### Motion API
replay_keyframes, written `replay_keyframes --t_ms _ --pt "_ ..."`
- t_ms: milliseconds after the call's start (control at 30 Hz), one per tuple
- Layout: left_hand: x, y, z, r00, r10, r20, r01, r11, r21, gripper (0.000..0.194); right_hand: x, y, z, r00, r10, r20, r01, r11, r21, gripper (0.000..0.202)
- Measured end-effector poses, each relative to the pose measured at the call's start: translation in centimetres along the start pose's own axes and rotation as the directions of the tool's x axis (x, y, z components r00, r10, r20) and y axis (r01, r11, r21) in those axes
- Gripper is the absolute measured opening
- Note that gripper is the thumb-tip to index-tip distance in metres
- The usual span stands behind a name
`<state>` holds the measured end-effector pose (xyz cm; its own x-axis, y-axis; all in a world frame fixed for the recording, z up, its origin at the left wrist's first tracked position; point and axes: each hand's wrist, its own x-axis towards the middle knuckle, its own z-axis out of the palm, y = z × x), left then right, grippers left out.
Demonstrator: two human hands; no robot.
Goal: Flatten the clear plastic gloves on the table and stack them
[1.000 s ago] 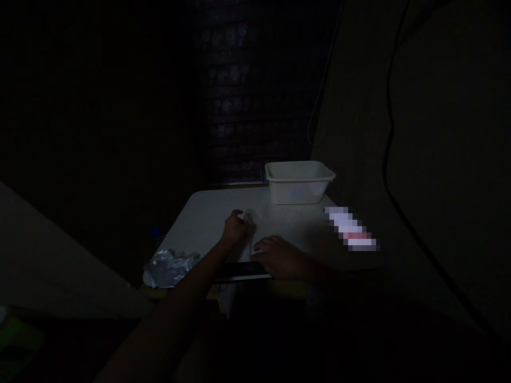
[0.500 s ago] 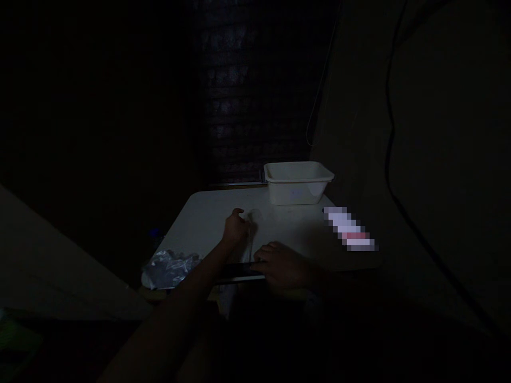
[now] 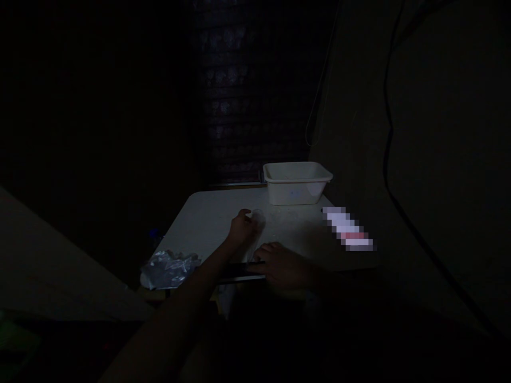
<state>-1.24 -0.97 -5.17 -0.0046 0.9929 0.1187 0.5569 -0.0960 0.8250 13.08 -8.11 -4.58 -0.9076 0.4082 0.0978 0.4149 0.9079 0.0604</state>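
Plastic film [image 3: 259,216], frame centre: we are handling it, left hand [image 3: 239,230] apparently pinching, right hand [image 3: 283,266] alongside, grip indeterminable. Moving it calls for light tension.

The pale, round-cornered tabletop [image 3: 211,213] is offering open surface on its far left, between the crumpled clear plastic [image 3: 170,268] at the near left corner and the white rectangular plastic tub [image 3: 297,192]. The tub's walls are blocking the far right, while a brightly lit, pixelated object [image 3: 349,230] is lying across the right side.
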Motion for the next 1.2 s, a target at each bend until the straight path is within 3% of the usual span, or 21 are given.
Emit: replay_keyframes --t_ms 100,200,267,333,433,633,900,1067,1200 --pt "-0.2 -0.3 -0.7 0.998 0.017 0.056 -0.012 0.997 -0.079 0.031 0.0 0.2 0.1 1.0 0.016 -0.009 -0.015 1.0 0.017 0.039" --pt "-1.2 -0.1 -2.7 0.987 0.117 0.11 -0.135 0.975 0.174 0.02 -0.1 1.2 0.5 0.992 0.116 -0.048 -0.113 0.992 0.058 0.032" --pt "-2.4 0.3 -4.1 0.963 0.127 0.236 -0.22 0.876 0.429 0.025 -0.1 2.1 0.9 0.969 0.232 -0.088 -0.224 0.97 0.095 0.031" --pt "-4.1 0.8 -5.0 0.925 0.048 0.378 -0.28 0.759 0.587 0.032 0.1 3.2 1.3 0.931 0.341 -0.129 -0.327 0.938 0.12 0.037" --pt "-6.4 1.1 -5.2 0.895 0.022 0.446 -0.365 0.609 0.704 0.037 0.6 4.1 1.6 0.895 0.408 -0.179 -0.396 0.913 0.101 0.054" --pt "-8.4 0.6 -4.1 0.865 0.084 0.495 -0.466 0.499 0.73 0.024 2.1 3.9 1.0 0.91 0.384 -0.156 -0.391 0.92 -0.015 0.067" --pt "-8.8 0.8 -3.5 0.87 0.097 0.483 -0.454 0.539 0.71 0.033 3.3 4.2 0.2 0.887 0.418 -0.198 -0.438 0.897 -0.065 0.067" --pt "-8.9 1.0 -3.3 0.812 0.156 0.562 -0.557 0.491 0.669 0.037 4.2 4.1 -0.4 0.949 0.269 -0.167 -0.286 0.954 -0.086 0.053" --pt "-9.1 1.3 -3.4 0.783 0.222 0.58 -0.602 0.502 0.621 0.04 4.9 4.0 -0.5 0.958 0.233 -0.166 -0.252 0.963 -0.101 0.036"
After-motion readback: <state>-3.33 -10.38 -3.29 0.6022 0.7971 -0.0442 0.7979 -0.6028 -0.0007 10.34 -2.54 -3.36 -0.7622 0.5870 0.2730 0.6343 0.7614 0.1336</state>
